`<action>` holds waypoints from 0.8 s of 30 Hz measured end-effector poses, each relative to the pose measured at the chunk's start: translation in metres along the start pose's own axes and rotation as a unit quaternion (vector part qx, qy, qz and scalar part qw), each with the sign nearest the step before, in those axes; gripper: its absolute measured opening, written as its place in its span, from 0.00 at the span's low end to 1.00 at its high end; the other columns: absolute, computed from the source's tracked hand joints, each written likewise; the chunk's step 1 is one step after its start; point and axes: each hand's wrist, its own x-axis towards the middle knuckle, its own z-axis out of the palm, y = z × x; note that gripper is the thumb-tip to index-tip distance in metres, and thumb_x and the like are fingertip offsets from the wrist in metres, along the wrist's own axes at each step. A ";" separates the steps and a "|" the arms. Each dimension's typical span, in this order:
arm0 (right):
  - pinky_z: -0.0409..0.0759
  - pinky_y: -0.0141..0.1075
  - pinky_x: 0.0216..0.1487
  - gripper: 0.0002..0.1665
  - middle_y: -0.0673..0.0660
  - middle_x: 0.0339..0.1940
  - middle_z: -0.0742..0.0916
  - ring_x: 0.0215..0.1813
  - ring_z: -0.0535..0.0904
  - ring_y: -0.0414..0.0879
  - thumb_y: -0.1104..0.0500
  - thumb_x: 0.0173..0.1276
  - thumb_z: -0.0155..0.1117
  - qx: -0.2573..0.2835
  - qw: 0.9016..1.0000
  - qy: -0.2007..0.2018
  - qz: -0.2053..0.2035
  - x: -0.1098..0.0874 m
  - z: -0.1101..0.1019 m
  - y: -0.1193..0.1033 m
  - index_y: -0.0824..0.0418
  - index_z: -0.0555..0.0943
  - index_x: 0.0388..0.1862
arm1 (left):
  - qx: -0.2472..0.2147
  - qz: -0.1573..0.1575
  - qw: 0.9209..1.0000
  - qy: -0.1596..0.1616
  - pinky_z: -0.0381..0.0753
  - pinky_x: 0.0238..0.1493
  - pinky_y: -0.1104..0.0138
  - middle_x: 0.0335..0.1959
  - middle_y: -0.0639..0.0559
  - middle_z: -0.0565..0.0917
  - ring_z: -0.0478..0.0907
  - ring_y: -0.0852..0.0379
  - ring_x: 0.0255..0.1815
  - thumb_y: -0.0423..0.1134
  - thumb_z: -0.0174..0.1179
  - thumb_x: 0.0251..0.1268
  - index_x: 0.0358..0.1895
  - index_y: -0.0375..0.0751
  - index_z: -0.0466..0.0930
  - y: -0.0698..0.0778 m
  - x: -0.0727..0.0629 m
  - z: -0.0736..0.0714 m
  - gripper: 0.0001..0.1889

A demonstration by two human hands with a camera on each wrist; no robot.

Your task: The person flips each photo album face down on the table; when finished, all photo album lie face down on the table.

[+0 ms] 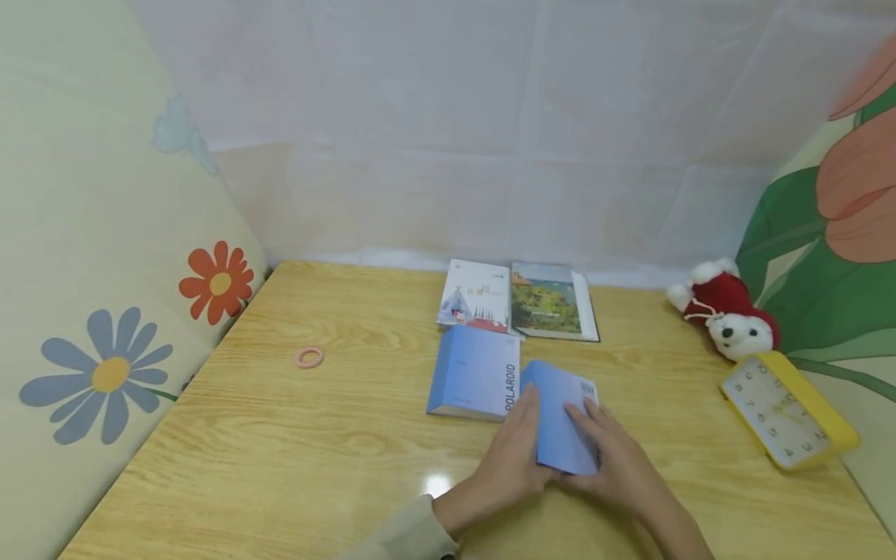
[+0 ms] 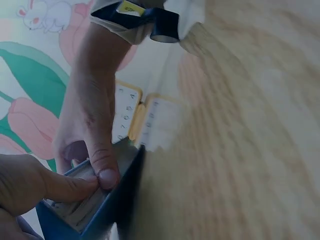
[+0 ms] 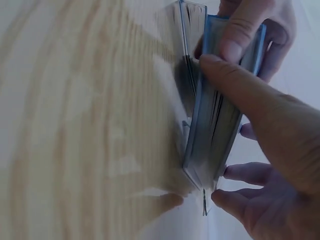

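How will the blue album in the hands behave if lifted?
The album is probably stiff: its covers look flat, with straight edges. It may feel heavy for its size, given the thick page block. Pages could fan, since dark gaps show between them.

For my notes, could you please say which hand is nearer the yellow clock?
Right. In the head view, the right hand is left of the yellow clock; the left hand is farther left.
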 end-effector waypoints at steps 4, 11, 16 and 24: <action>0.67 0.63 0.64 0.61 0.72 0.71 0.69 0.69 0.67 0.70 0.43 0.43 0.84 0.015 0.999 0.026 -0.029 -0.003 0.000 0.000 0.62 0.68 0.74 | 0.006 0.017 1.000 -0.003 0.53 0.75 0.55 0.77 0.32 0.52 0.51 0.41 0.77 0.39 0.79 0.45 0.75 0.22 0.47 0.007 -0.001 -0.008 0.59; 0.78 0.53 0.59 0.64 0.68 0.71 0.72 0.63 0.76 0.64 0.51 0.45 0.85 0.069 0.996 0.030 -0.037 -0.007 -0.006 -0.007 0.58 0.60 0.79 | 0.043 0.051 0.998 -0.004 0.60 0.72 0.54 0.76 0.30 0.55 0.56 0.39 0.75 0.40 0.78 0.49 0.73 0.26 0.59 0.017 -0.001 -0.020 0.50; 0.83 0.43 0.53 0.66 0.65 0.73 0.71 0.63 0.76 0.62 0.62 0.46 0.84 0.126 0.991 0.027 -0.039 -0.009 -0.013 -0.014 0.48 0.56 0.81 | 0.023 0.065 0.998 -0.001 0.67 0.68 0.51 0.74 0.24 0.52 0.59 0.34 0.73 0.41 0.76 0.53 0.72 0.30 0.65 0.020 -0.001 -0.024 0.43; 0.85 0.40 0.49 0.63 0.66 0.71 0.72 0.64 0.73 0.64 0.69 0.43 0.83 0.145 0.984 0.076 -0.076 -0.013 -0.014 -0.017 0.52 0.62 0.78 | -0.011 0.087 0.996 0.013 0.69 0.68 0.53 0.74 0.26 0.56 0.60 0.38 0.73 0.45 0.74 0.55 0.70 0.34 0.69 0.029 0.001 -0.024 0.40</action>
